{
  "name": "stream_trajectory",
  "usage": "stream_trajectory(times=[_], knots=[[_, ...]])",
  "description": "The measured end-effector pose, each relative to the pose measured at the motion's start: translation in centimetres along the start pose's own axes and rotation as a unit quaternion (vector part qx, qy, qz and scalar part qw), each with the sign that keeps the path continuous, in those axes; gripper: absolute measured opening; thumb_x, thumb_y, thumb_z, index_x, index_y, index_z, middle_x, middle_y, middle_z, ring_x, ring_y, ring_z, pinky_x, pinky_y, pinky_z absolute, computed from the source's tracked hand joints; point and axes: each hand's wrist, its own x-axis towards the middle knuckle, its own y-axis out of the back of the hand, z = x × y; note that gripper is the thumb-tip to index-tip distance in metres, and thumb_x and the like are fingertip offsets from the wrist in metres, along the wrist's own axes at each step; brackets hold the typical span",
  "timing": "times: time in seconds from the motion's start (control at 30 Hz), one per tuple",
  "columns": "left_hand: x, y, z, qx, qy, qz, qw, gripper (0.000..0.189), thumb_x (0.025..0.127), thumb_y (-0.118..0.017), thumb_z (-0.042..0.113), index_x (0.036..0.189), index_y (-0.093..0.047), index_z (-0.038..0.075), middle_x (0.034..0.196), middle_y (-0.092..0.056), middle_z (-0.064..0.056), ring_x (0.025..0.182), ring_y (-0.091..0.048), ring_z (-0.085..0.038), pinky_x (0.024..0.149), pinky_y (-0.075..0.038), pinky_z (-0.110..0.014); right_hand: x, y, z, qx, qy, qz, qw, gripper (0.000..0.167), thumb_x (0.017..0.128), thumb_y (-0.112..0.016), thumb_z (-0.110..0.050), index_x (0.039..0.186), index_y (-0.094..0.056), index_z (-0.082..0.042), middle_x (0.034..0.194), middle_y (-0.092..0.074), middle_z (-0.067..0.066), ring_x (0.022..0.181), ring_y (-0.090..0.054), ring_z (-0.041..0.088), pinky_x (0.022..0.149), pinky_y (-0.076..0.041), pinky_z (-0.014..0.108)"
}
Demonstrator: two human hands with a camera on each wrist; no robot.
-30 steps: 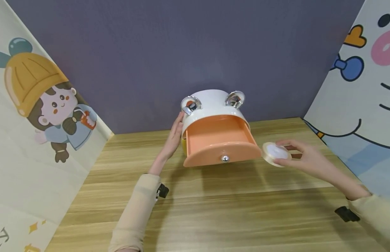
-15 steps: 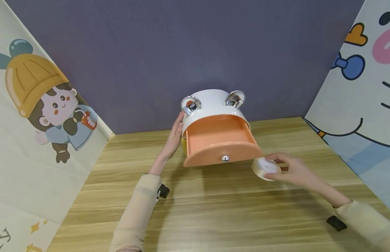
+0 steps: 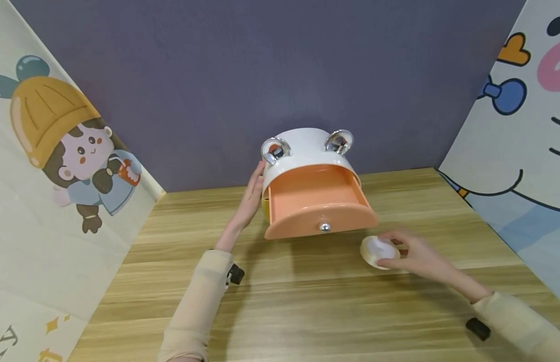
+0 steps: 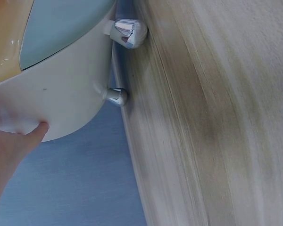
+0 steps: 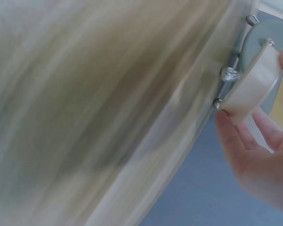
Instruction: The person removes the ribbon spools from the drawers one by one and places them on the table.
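A small white storage box with two round chrome eyes stands near the back of the table. Its orange drawer is pulled out, and no contents show in it. My left hand lies along the left side of the box, fingers fairly straight; in the left wrist view its thumb touches the white shell. To the right of the drawer front, my right hand pinches a pale roll of tape between thumb and fingers. The right wrist view shows the roll's wide outer band held tilted, apart from the drawer.
Silver feet hold the box up off the wood-grain table. A dark purple panel rises behind it. Printed cartoon panels flank the table on the left and right.
My right hand has carried the roll of tape down and left, from beside the drawer's right corner to lower in front of it. The left hand stays on the box; the drawer has not moved.
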Motion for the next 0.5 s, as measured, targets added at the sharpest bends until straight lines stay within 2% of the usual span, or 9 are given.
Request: stream_trajectory(times=[0.1,0.37,0.5], knots=[[0.0,-0.1,-0.1,-0.001,0.001,0.000,1.0000,0.052,0.110,-0.023,0.021,0.160,-0.014,0.014,0.169,-0.001,-0.008,0.157,-0.001,-0.025,0.127,-0.005,-0.052,-0.1,-0.3,0.2,0.001,-0.001,-0.001,1.0000,0.057,0.077,-0.086,-0.030,0.121,-0.064,-0.003,0.120,-0.065,0.014,0.103,-0.060,0.025,0.081,-0.060,0.040],[0.0,-0.1,-0.1,0.002,-0.002,0.001,1.0000,0.052,0.109,-0.023,0.020,0.160,-0.014,0.013,0.169,-0.001,-0.008,0.157,-0.001,-0.027,0.127,-0.006,-0.053,-0.3,-1.0,0.5,-0.006,0.003,0.009,0.9999,0.060,0.075,-0.087,-0.030,0.120,-0.062,0.000,0.117,-0.065,0.018,0.104,-0.063,0.035,0.079,-0.061,0.043],[0.0,-0.1,0.0,0.001,0.000,0.002,1.0000,0.052,0.109,-0.023,0.021,0.160,-0.014,0.014,0.169,-0.001,-0.008,0.157,-0.001,-0.027,0.127,-0.006,-0.053,-0.4,-1.5,0.7,-0.012,0.000,0.011,0.9999,0.063,0.074,-0.088,-0.031,0.122,-0.060,0.000,0.117,-0.065,0.019,0.104,-0.064,0.038,0.077,-0.061,0.038]])
